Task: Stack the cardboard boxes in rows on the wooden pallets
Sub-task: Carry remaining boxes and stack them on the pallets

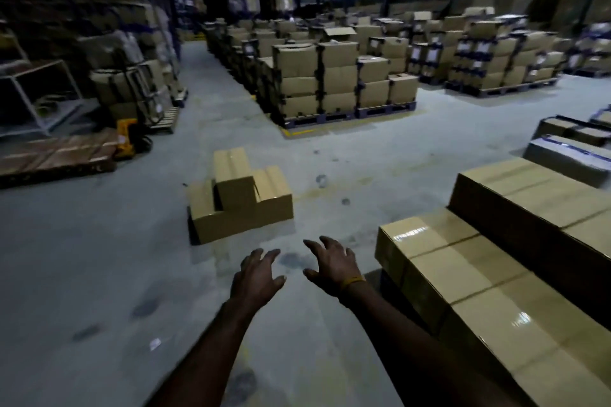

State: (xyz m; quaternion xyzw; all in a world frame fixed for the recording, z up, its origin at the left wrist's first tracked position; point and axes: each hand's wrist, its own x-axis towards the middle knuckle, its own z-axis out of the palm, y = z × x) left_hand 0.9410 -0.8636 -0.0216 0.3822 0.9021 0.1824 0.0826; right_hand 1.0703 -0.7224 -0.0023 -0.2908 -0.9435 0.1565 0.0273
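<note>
Both hands, left hand (256,277) and right hand (330,263), reach empty toward floor boxes (239,200).

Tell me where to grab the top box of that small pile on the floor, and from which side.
Likely best taken by its two long side faces, one hand on each, approaching from the near end. The top box lies lengthwise away from the camera across the lower boxes, its sides exposed. Left hand and right hand are open and empty.

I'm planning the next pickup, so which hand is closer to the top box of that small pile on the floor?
Left, marginally. The left hand lines up below the top box; the right hand sits further right. Both are open.
</note>
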